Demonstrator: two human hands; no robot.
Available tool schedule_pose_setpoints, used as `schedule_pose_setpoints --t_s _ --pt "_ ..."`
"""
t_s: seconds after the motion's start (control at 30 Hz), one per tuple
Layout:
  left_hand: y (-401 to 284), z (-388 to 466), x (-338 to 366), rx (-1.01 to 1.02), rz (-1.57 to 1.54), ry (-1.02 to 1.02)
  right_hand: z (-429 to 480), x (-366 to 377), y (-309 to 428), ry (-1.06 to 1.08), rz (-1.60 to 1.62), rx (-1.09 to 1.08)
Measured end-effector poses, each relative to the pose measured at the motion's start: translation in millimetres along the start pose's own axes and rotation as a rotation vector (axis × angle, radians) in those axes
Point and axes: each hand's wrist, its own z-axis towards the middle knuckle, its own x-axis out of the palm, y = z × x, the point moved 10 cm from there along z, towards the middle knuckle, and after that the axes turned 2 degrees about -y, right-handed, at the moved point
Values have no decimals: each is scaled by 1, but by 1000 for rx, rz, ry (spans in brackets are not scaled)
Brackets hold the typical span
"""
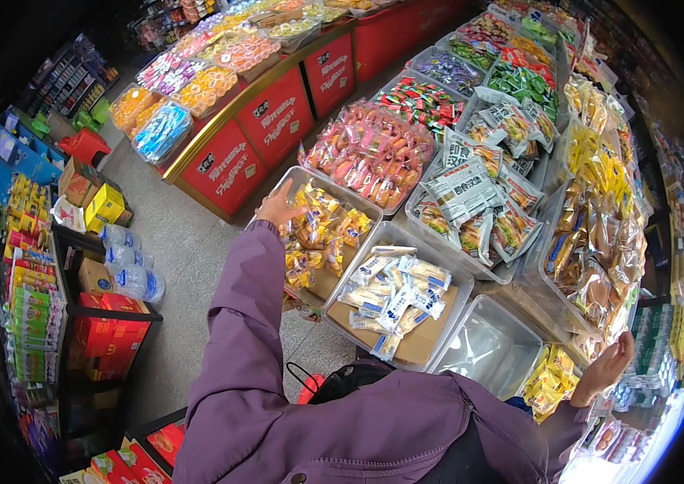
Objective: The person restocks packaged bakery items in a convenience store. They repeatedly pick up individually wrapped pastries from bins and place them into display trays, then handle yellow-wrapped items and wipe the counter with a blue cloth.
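My left hand is spread at the outer side of a clear plastic bin, its thumb over the rim. Small snacks in yellow wrappers lie inside that bin on a brown base. No item shows in this hand. On the far right, my right hand is raised with loosely curled fingers and nothing visible in it. Yellow snack packets sit just left of it. Between my hands are white-wrapped snack sticks in a second bin and an empty clear bin.
Bins of pink-wrapped snacks, packaged burgers and bagged bread rise beyond. A red-panelled display counter stands across the tiled aisle. Bottled water packs and a black shelf are at left.
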Motion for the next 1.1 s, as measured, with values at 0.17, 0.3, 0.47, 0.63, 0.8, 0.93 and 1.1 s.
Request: schedule_pose_setpoints --t_s 0.17,0.3,0.47,0.63,0.8,0.93,1.1 --pt "-83 -35 45 249 415 51 -32 24 44 142 -2 -14" --pt "-135 -143 90 622 404 196 -56 50 54 229 55 34" --pt "-131 -192 86 731 252 12 -81 87 85 359 164 44" --pt "-124 -180 18 657 319 -206 -97 118 118 491 241 35" --pt "-14 -125 54 -40 -65 41 -112 135 133 584 250 75" --pt "-18 -78 77 36 -177 -55 -109 148 149 642 307 127" --pt "-76 -54 43 383 -174 17 -76 137 162 559 335 124"
